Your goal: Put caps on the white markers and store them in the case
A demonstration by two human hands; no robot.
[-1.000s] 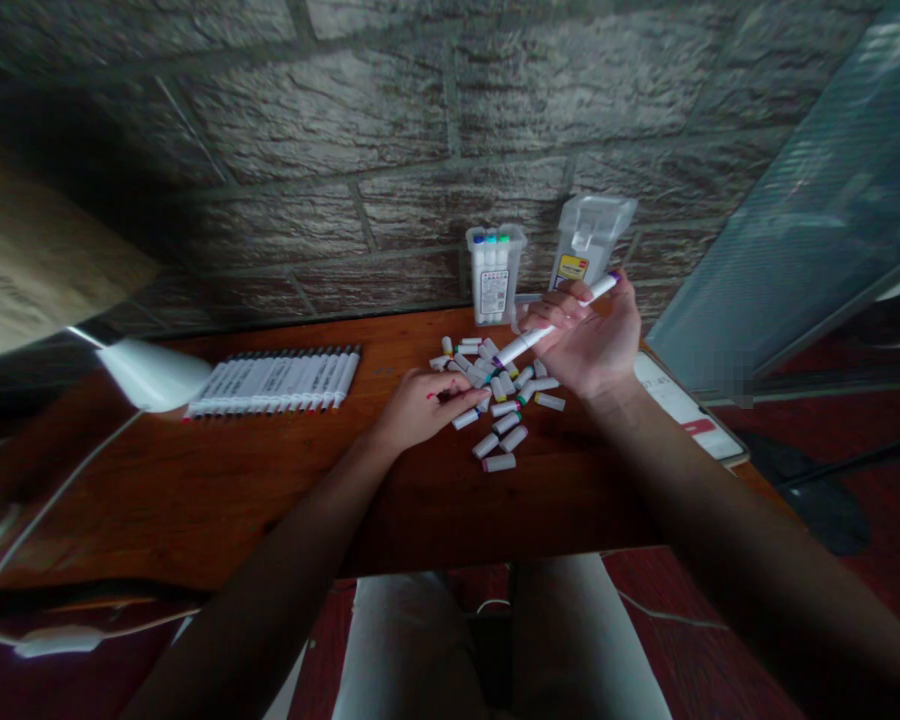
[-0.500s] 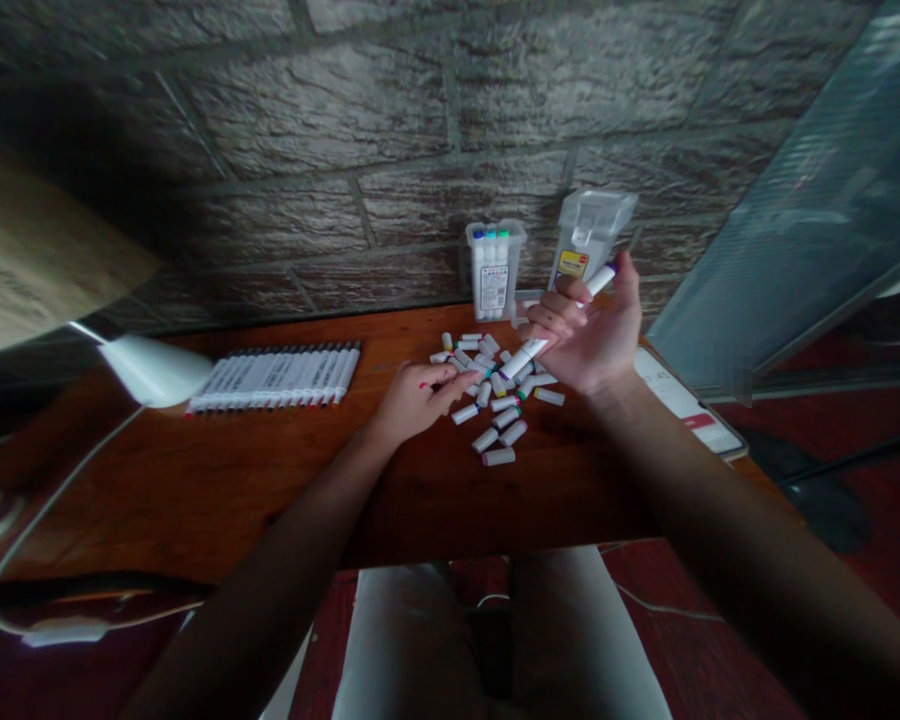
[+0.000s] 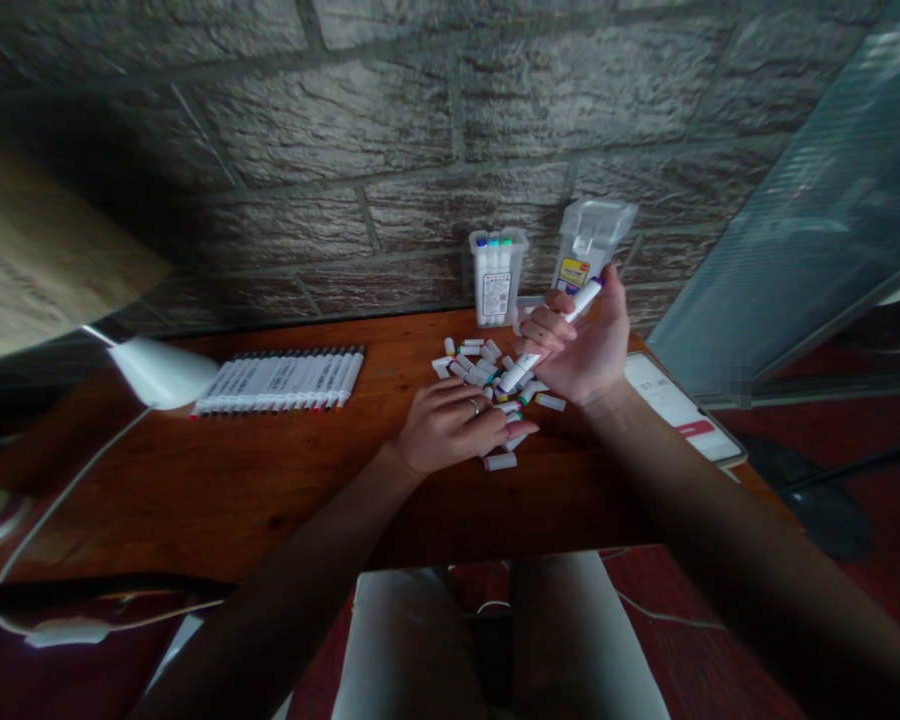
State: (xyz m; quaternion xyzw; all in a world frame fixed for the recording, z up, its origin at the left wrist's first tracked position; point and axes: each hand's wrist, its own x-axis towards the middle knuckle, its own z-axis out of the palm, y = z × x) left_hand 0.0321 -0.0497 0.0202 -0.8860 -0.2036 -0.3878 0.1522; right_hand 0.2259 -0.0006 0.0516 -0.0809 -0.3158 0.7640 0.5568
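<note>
A white marker pen [image 3: 516,374] with purple ends is gripped in my right hand [image 3: 581,345], its fingers wrapped round the barrel. It slants above the pile with one tip pointing down left. My left hand [image 3: 457,425], with a ring on one finger, reaches palm down over the near side of a heap of loose marker caps [image 3: 551,402]. Its thumb stretches out to the right, apart from the bent fingers, and some fingertips are hidden. The caps are white with variously coloured ends, and my left hand covers a few of them.
A row of white markers [image 3: 281,382] lies at left beside a white lamp [image 3: 161,373]. Against the brick wall stand a clear case with several markers [image 3: 495,285] and a clear open case [image 3: 589,235]. A phone [image 3: 679,405] lies at the right edge.
My left hand has moved right and toward me, turning palm down over the nearer caps. My right hand, still holding the marker, has shifted slightly left.
</note>
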